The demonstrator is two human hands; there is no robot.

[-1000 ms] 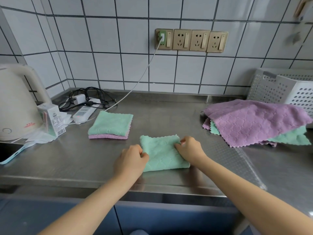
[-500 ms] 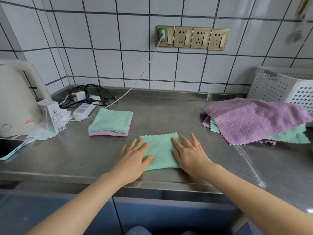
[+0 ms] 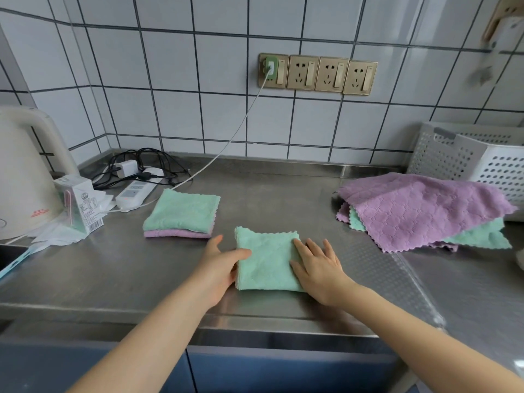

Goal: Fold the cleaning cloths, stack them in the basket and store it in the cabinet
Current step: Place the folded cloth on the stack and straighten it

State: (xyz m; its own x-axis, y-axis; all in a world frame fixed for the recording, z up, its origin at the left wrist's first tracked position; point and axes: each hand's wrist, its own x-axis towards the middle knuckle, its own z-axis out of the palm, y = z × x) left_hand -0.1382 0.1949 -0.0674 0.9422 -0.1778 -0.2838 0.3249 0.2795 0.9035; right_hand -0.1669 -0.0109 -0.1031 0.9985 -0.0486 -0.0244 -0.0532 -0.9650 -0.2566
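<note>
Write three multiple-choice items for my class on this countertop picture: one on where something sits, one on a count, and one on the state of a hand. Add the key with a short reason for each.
1. Where is the white basket?
A. at the counter's far right, by the wall
B. beside the kettle
C. under the sockets

2. How many folded cloths make up the finished stack?
A. one
B. two
C. four

3. What is the right hand doing?
A. lifting a purple cloth
B. resting flat on the folded green cloth
C. gripping the cable

Key: 1 A, it stands behind the unfolded pile at the right. 2 B, a green cloth lies on a purple one. 3 B, its fingers lie straight on the cloth's right edge.
</note>
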